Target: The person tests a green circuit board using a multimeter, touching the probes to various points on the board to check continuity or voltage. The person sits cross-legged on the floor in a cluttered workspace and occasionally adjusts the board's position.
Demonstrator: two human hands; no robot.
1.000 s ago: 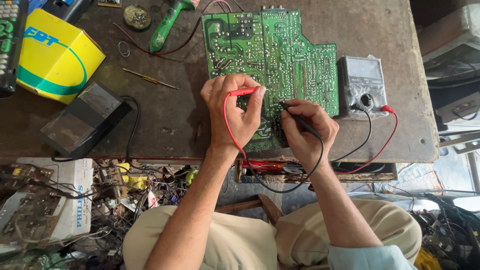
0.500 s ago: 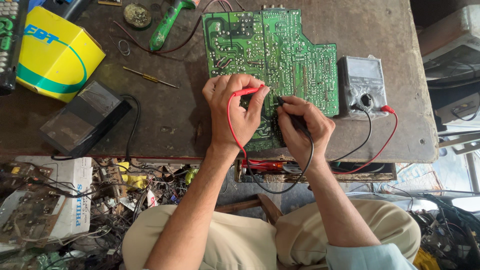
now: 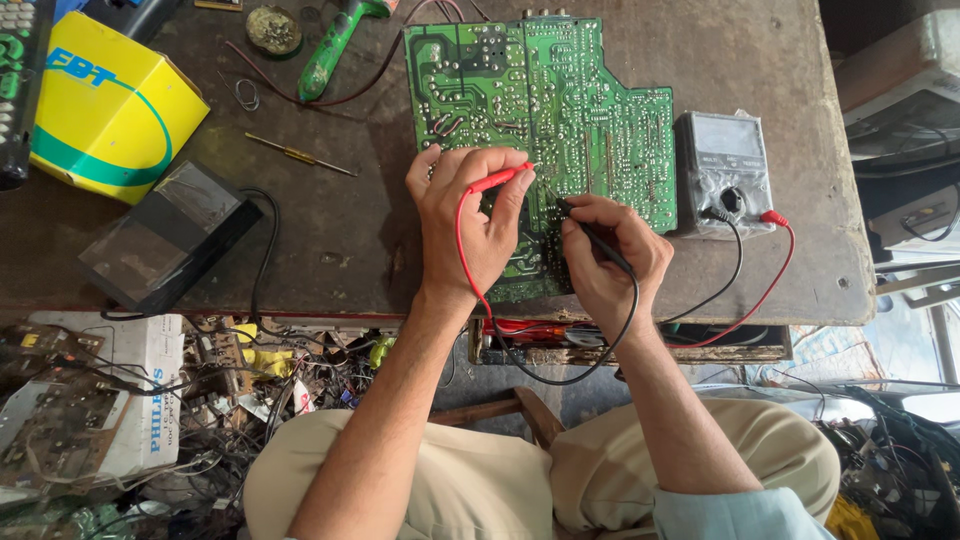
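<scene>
Head view: left hand pinches red probe, right hand pinches black probe, tips on green circuit board lying flat on worktop. Probes judged light, stiff; grip by insulated shafts. Board appears fragile.

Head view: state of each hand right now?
Left hand: closed on the red probe, tip on the circuit board.
Right hand: closed on the black probe.
</scene>
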